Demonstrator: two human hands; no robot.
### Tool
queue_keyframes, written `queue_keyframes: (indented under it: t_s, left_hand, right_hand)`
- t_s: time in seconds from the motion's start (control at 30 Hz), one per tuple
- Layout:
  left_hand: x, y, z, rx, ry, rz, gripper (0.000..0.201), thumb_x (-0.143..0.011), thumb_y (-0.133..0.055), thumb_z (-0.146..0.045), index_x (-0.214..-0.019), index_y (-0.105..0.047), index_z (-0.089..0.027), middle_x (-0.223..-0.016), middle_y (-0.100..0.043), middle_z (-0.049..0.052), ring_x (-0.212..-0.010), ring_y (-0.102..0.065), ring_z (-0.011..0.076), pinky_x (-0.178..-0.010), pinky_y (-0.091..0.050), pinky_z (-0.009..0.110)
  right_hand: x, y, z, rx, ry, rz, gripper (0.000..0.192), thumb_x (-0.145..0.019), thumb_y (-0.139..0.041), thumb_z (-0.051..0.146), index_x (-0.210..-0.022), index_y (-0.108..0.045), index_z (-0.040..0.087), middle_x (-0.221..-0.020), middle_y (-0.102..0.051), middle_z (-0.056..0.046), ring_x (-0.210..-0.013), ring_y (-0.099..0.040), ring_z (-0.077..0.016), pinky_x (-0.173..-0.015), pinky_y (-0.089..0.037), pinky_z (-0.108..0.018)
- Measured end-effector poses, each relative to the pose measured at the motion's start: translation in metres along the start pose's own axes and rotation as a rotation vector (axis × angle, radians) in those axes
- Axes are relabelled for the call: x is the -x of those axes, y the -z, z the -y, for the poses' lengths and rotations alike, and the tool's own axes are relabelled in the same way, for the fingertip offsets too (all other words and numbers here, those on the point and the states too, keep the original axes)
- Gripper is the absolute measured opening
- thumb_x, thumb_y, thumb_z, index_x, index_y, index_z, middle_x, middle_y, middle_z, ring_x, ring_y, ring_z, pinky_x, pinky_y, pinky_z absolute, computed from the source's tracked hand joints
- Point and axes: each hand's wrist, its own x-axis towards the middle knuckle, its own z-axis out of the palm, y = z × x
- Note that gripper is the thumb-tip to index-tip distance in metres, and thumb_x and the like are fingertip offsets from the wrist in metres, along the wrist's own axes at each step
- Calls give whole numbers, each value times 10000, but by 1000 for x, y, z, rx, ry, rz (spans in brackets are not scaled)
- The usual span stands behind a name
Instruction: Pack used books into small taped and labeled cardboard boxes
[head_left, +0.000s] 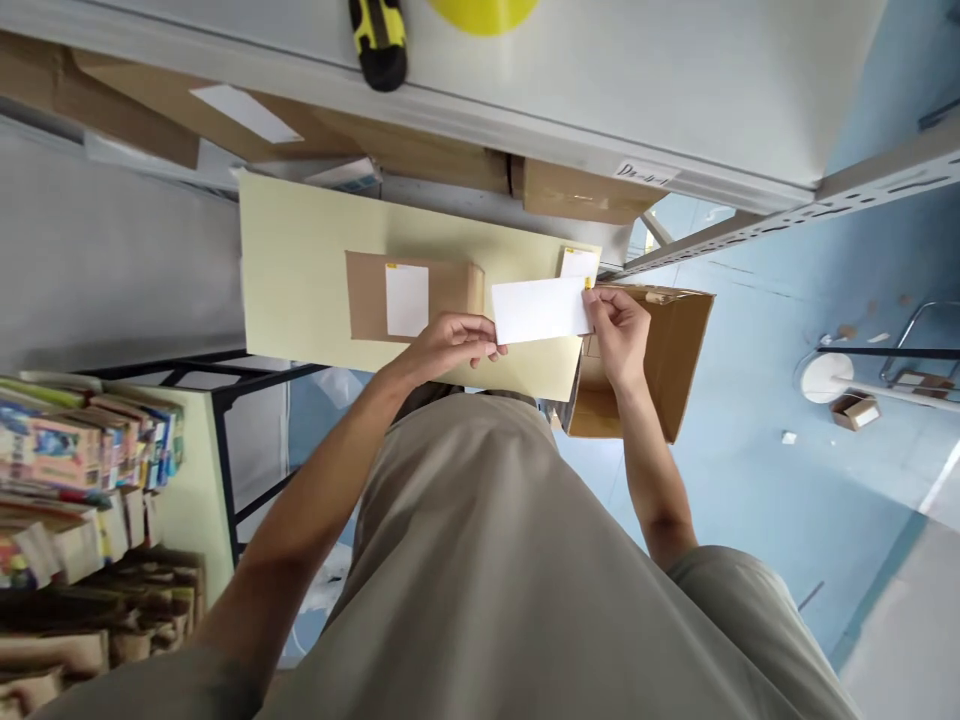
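Observation:
A white paper label (541,309) is held between both hands above a pale yellow table top (300,270). My left hand (450,345) pinches its left edge. My right hand (619,335) grips its right end, fingertips at the top right corner by a small yellow tab. A flat brown parcel (367,295) with a white label stuck on it lies on the table just left of my left hand. A second small white slip (580,263) lies at the table's far right edge.
An open cardboard box (675,350) sits right of the table on the blue floor. Grey shelving (675,110) with cardboard boxes, a yellow-black tool (379,40) and a yellow object runs across the top. Stacks of books (75,470) fill the left.

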Motion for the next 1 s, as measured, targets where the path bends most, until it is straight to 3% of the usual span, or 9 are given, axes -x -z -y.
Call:
queue_keyframes:
  t_s: [0.2, 0.4, 0.57, 0.77, 1.0]
  left_hand:
    - [38, 30, 14, -18, -67, -70, 313, -858, -831, -513, -903, -826, -203, -892, -853, 111, -839, -809, 251, -658, -625, 330]
    - [72, 74, 30, -36, -128, -114, 336, -885, -824, -545, -901, -816, -209, -860, -828, 93, -813, -797, 235, -667, -628, 325]
    - [102, 115, 53, -50, -203, -186, 363, -917, -800, -572, -902, -788, -209, -882, -816, 80, -846, -801, 222, -696, -618, 302]
    - [146, 168, 68, -102, -320, -214, 312, -945, -766, -522, -883, -789, -217, -842, -807, 47, -794, -766, 199, -678, -590, 283]
    - [185, 220, 84, -118, -337, -171, 258, -934, -744, -484, -879, -788, -237, -836, -799, 33, -759, -727, 188, -663, -578, 284]
  right_hand:
    - [16, -37, 32, 67, 65, 61, 435, -1009, -768, 678, -986, -799, 246, -674, -589, 33, -645, -616, -173, -599, -597, -318]
    - [27, -84, 55, 178, 129, 105, 418, -1068, -722, 658, -1049, -799, 247, -774, -672, 0, -719, -682, -186, -621, -599, -309]
    - [56, -150, 90, 440, 242, 113, 341, -1107, -691, 588, -1141, -806, 269, -1058, -790, -72, -902, -765, -223, -735, -651, -344]
    - [123, -244, 141, 444, 343, 406, 211, -1036, -822, 517, -1011, -833, 308, -1029, -788, -54, -851, -742, -222, -679, -643, -353]
    - [160, -321, 154, 619, 318, 359, 23, -973, -835, 323, -974, -824, 343, -1060, -800, -37, -875, -767, -246, -701, -657, -383]
